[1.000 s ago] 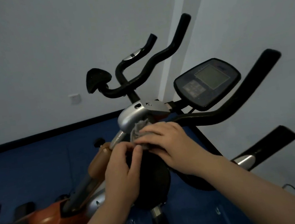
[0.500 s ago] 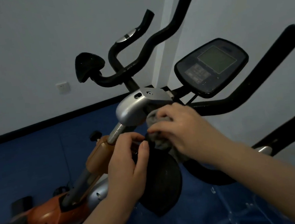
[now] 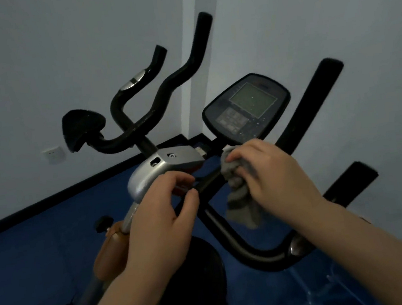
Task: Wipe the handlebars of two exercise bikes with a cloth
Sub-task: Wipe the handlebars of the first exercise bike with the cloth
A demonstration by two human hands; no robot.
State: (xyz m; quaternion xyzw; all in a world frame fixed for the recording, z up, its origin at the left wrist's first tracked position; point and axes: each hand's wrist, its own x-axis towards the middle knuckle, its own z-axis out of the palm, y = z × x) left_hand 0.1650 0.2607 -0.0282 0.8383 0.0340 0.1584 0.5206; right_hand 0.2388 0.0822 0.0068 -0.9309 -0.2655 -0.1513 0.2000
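Wiping the near bike's handlebar (image 3: pixel 310 112) w/ a grey cloth (image 3: pixel 239 193) is the step in hand. Right hand (image 3: pixel 268 177) is closed round the cloth, bunched over the black bar just below the console (image 3: pixel 246 107), w/ a loose tail hanging down. Left hand (image 3: pixel 160 222) sits well apart from the right, fingers curled and pinched on the bar's inner end beside the silver stem housing (image 3: pixel 157 170), prob. steadying it. To do it well, I'd judge: keep the cloth wrapped right round the tube, not just on top, and slide outward along the bar toward the upturned grip, twisting the wrist so the underside gets covered too. Keep the left hand braced so the bar doesn't swing. Mind the hanging tail; it could snag on the lower curved bar (image 3: pixel 251 254) beneath. Console looks speckled but isn't part of the job. Second bike's handlebars (image 3: pixel 162 89) stand behind, near the wall, w/ no hand on them, so I'd guess roughly half the task or more remains.
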